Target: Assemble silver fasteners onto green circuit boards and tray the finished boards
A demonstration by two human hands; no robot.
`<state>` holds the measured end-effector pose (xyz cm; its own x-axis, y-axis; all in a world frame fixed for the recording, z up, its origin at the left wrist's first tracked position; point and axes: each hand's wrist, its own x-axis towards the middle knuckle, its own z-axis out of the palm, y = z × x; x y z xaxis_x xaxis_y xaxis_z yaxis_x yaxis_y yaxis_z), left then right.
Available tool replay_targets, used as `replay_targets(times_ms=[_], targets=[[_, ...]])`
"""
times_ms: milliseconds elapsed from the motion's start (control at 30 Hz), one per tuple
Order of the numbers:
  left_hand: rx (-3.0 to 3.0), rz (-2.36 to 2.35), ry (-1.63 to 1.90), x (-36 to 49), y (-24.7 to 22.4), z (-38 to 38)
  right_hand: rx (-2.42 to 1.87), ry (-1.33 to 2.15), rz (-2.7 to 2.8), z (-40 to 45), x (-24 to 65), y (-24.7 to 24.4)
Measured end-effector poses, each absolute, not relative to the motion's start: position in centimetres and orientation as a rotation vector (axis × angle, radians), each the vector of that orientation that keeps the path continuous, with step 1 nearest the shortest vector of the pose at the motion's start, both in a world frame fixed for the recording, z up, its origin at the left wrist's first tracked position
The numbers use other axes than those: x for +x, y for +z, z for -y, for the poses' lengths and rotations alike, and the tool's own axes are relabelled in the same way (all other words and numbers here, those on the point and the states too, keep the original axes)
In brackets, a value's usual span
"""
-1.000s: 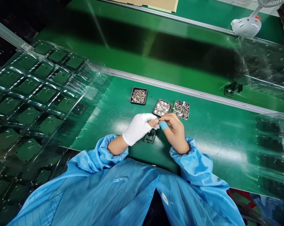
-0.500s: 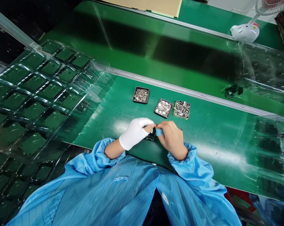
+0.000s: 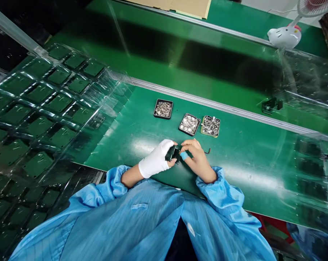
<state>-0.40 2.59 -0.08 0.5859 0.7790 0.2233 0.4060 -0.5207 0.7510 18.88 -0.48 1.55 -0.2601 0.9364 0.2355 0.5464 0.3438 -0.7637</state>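
Note:
A small dark part (image 3: 172, 153) is gripped in my left hand (image 3: 156, 159), which wears a white glove with bare fingertips. My right hand (image 3: 197, 159), with blue tape round one finger, is at the part's right edge, its fingers bent together; whether they pinch something tiny I cannot make out. Beyond my hands are a black tray of small metal pieces (image 3: 163, 109), a second black tray with shinier pieces (image 3: 189, 124) and a yellowish-edged tray of pieces (image 3: 210, 126). An L-shaped key (image 3: 207, 150) lies right of my right hand.
Clear plastic trays with dark green plates (image 3: 58, 103) cover the left side. More plastic trays (image 3: 313, 166) stand at the right. A metal rail (image 3: 207, 100) crosses behind the small trays, with a dark part (image 3: 272, 105) beyond it. A white fan (image 3: 285, 37) stands at the back right.
My left hand has turned and now shows more of the dark part, which is raised a little. My right hand has shifted slightly, and the L-shaped key has come into fuller view.

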Motion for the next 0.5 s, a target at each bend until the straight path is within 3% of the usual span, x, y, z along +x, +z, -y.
replay_targets(times_ms=[367, 500], targets=[[2.348, -1.0, 0.691, -0.17, 0.66, -2.41, -1.39, 0.472, 2.094, 1.0, 18.29, 0.75], [2.382, -0.972, 0.669, -0.24, 0.68, -2.52, -1.364, 0.526, 2.054, 0.93, 18.26, 0.63]])
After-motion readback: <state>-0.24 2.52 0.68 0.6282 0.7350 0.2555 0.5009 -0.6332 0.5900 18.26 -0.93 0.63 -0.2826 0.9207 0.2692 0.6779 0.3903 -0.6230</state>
